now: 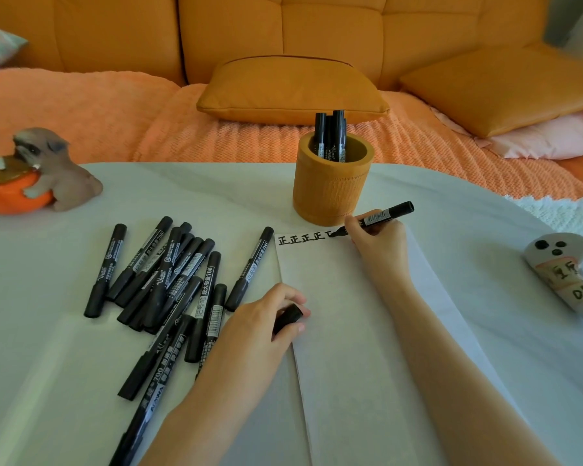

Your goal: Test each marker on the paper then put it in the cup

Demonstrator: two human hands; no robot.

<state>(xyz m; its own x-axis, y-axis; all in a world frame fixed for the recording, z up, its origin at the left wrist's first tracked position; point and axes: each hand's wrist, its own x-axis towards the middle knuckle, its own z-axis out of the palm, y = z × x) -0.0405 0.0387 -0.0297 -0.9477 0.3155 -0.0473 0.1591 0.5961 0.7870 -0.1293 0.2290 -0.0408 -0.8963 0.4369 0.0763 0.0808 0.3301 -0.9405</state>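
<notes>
My right hand (379, 243) grips an uncapped black marker (382, 215), its tip touching the top edge of the white paper (344, 331) beside a row of black characters (302, 238). My left hand (266, 317) rests on the paper's left edge and holds the marker's black cap (288, 318). A yellow bamboo cup (332, 183) stands just behind the paper with several black markers (330, 136) upright in it. A pile of several capped black markers (169, 280) lies left of the paper.
A dog figurine on an orange pumpkin (31, 173) sits at the table's far left. A white ghost-shaped toy (566, 270) lies at the right edge. Behind the table (48, 364) is an orange sofa with cushions (290, 92).
</notes>
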